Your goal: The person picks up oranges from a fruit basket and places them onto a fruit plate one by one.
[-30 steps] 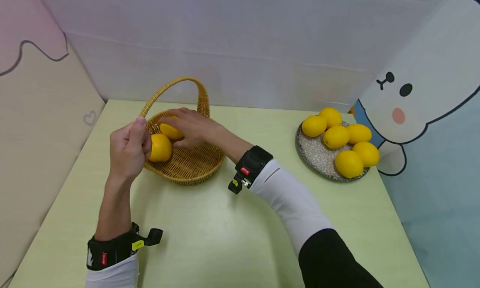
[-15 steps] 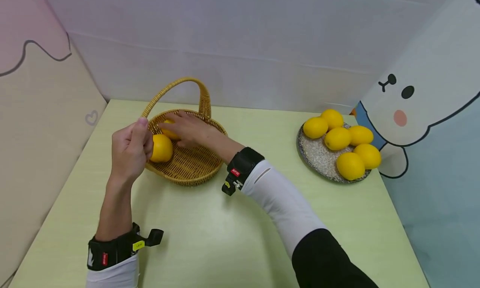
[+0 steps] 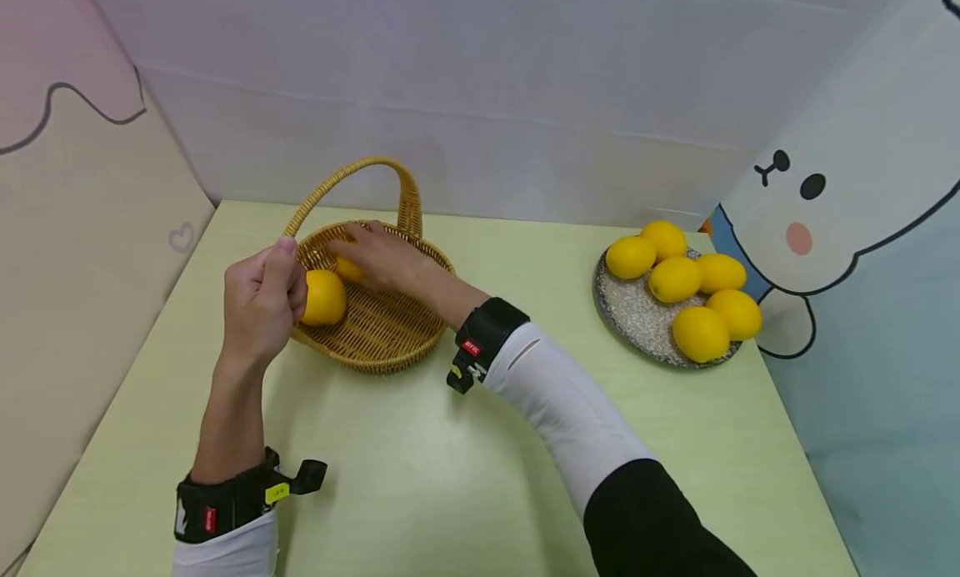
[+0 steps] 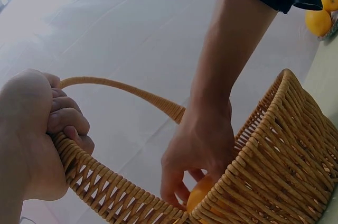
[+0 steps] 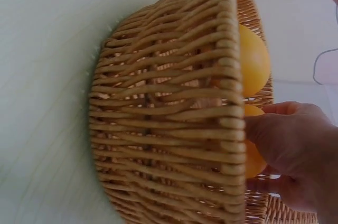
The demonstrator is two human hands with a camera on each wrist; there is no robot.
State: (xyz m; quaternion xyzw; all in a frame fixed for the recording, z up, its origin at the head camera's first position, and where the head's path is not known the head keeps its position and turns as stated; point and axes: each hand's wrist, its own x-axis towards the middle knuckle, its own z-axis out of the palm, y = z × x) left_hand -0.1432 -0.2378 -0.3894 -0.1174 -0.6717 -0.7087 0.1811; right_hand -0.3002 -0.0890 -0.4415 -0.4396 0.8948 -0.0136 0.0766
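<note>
My left hand [image 3: 258, 302] grips the handle of a round wicker basket [image 3: 382, 339] at the left of the table, thumb uppermost. Inside the basket, my right hand [image 3: 384, 260] curls its fingers round a yellow lemon [image 3: 349, 269]. In the right wrist view, thumb and fingers lie on either side of that lemon [image 5: 255, 160]. A second lemon [image 3: 325, 298] rests beside it, near the left hand. The left wrist view shows the right hand [image 4: 200, 145] reaching down past the rim, its fingertips partly hidden by the weave.
A speckled grey plate [image 3: 633, 306] bearing several lemons [image 3: 675, 278] stands at the right of the pale green table [image 3: 420, 477]. A white wall covering [image 3: 525, 143] rises behind the table, with printed panels at both sides.
The right hand first slid slightly left; its outstretched fingers have since drawn in round the lemon, which has shifted slightly right. The left hand keeps its hold on the handle.
</note>
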